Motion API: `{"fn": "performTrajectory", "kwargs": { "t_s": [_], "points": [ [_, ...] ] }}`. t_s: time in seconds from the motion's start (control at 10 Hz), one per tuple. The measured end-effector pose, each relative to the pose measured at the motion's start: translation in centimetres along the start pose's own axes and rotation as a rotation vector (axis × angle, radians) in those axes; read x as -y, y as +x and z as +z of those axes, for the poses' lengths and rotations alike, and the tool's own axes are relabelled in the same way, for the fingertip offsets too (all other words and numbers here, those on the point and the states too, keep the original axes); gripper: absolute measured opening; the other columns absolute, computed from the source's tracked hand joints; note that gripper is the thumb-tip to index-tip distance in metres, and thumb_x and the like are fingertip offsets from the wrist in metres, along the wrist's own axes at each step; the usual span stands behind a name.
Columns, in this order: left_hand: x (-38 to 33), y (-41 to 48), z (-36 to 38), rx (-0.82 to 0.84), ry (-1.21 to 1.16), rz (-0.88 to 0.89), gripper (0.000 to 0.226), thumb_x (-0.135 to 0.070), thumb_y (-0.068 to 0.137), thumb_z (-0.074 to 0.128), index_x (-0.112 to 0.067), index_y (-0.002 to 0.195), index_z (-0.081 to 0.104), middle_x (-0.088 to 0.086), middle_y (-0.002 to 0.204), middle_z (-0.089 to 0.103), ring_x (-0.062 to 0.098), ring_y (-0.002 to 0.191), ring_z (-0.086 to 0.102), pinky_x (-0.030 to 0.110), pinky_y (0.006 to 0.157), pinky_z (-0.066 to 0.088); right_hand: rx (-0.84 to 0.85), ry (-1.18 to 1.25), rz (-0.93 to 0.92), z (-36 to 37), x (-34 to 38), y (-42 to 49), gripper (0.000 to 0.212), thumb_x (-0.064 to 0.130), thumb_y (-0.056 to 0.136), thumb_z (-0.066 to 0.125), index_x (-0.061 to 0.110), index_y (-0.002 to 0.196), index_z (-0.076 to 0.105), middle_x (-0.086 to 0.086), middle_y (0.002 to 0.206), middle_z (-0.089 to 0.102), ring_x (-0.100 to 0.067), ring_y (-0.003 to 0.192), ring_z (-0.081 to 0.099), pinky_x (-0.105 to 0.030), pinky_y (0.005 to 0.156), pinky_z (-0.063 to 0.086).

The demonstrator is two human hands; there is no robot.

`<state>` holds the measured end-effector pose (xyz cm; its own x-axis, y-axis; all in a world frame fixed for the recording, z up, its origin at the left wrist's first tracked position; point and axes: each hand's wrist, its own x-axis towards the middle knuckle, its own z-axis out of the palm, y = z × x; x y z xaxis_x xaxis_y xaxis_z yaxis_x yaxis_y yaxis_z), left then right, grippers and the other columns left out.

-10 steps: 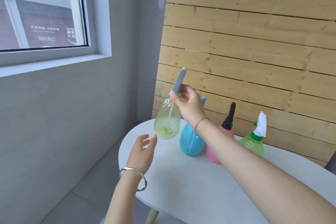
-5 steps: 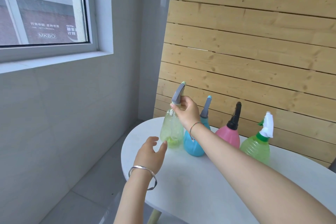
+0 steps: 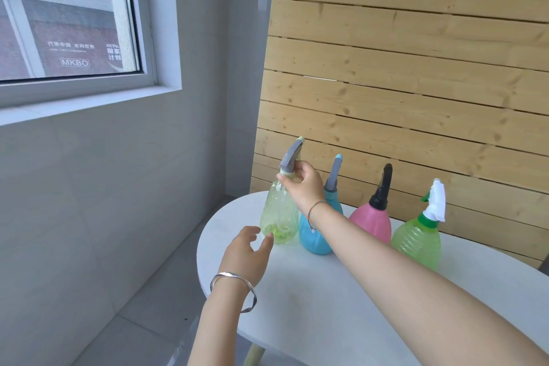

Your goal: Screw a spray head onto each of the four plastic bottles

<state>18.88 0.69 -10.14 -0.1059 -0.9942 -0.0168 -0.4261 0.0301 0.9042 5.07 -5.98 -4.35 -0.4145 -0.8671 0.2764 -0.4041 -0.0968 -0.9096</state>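
A pale green clear bottle (image 3: 278,217) with a grey spray head (image 3: 291,157) stands at the left end of a row on the white table (image 3: 341,306). My right hand (image 3: 303,184) grips its neck just under the head. My left hand (image 3: 245,252) hovers open beside the bottle's base, its fingertips at or almost at the base. To the right stand a blue bottle (image 3: 315,238) with a grey head, a pink bottle (image 3: 371,221) with a black head, and a green ribbed bottle (image 3: 417,242) with a white head.
A wooden slat wall (image 3: 401,83) rises directly behind the row of bottles. A grey wall with a window (image 3: 65,18) is on the left. The table's rounded left edge (image 3: 202,249) drops off to a tiled floor.
My right hand has lowered the pale green bottle from mid-air down onto the table at the left end of the row. My left hand stayed near its base.
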Motion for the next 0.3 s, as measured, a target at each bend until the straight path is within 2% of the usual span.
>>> {"fn": "performTrajectory", "kwargs": {
  "t_s": [0.3],
  "points": [
    [-0.6,-0.1,0.7,0.007,0.030,0.012,0.043,-0.042,0.091,0.050,-0.020,0.127,0.047,0.003,0.131,0.055,0.014,0.095,0.046,0.026,0.083,0.039,0.016,-0.041,-0.034,-2.5,2.5,-2.3,0.047,0.012,0.084,0.063,0.014,0.128,0.046,-0.001,0.138,0.048,-0.017,0.129,0.044,-0.022,0.095,0.037]
  ]
}}
